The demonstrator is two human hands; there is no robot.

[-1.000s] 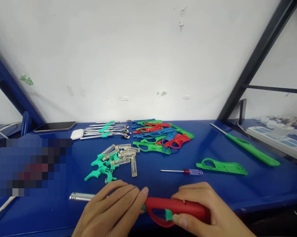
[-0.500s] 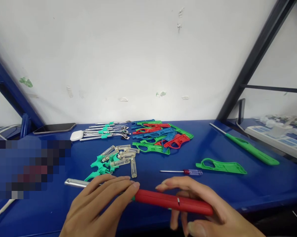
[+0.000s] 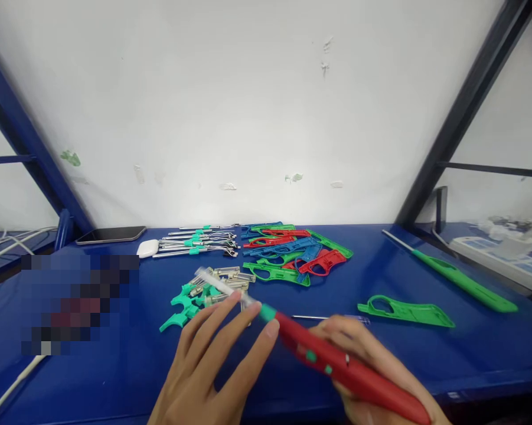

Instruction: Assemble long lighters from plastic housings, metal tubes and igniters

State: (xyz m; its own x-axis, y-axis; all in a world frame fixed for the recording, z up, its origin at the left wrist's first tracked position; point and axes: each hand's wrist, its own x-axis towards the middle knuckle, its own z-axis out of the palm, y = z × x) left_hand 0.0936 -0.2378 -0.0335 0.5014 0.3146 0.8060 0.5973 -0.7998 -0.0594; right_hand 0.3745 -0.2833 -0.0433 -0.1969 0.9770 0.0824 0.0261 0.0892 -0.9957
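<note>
A red long-nosed lighter (image 3: 354, 369) slants across the front of the table, its metal tube pointing up and left, a green collar at the neck. My right hand (image 3: 381, 378) is wrapped round its red handle, with part of the fingers hidden behind. Small green parts show on the lighter's near side. Against the neck and tube lies my left hand (image 3: 212, 360), fingers stretched out and spread, the tips at or just over the tube. Behind the tube are clear fuel tanks (image 3: 230, 283) and green trigger pieces (image 3: 183, 307), partly covered.
Metal tubes with wires (image 3: 195, 242) lie at the back, beside red, blue and green handle shells (image 3: 301, 254). To the right are a screwdriver (image 3: 307, 317), partly hidden, a green half shell (image 3: 411, 311) and a green lighter (image 3: 464, 277). A phone (image 3: 110, 235) and white case (image 3: 148, 248) lie left.
The lighter has tilted, tube end up and handle end down to the right. My left hand has shifted right with its fingers more spread. The view has moved slightly.
</note>
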